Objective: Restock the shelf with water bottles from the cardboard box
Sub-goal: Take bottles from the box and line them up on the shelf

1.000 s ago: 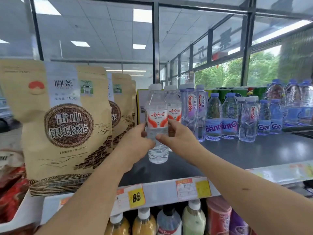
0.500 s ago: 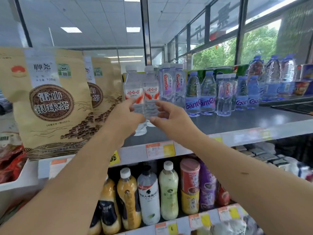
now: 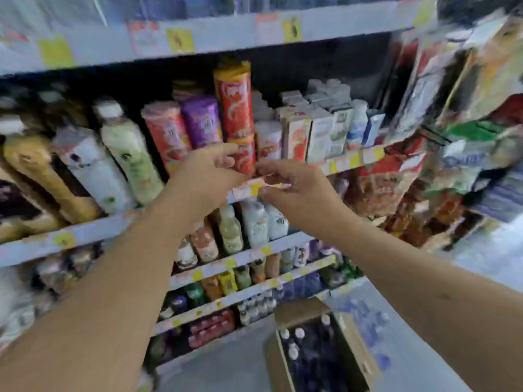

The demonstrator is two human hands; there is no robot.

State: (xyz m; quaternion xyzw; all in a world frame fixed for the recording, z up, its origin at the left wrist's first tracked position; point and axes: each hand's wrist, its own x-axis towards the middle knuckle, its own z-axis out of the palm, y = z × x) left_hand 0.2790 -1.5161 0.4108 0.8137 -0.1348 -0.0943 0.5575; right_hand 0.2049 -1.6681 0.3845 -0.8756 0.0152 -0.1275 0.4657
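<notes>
The view is blurred and tilted down. My left hand and my right hand hover side by side in front of the second shelf, fingers loosely curled and apart, with nothing in them. On the floor below stands the open cardboard box. Inside it, water bottles show their white caps. The front edge of the top shelf runs across the top of the frame; the water bottles standing on it are out of sight.
Behind my hands stand red and purple canisters and tall drink bottles. Small cartons sit to the right, snack bags at far right. Lower shelves hold small bottles and cans.
Both hands have let go of the water bottle on the top shelf and dropped. The view has swung down from the top shelf to the lower shelves and the box.
</notes>
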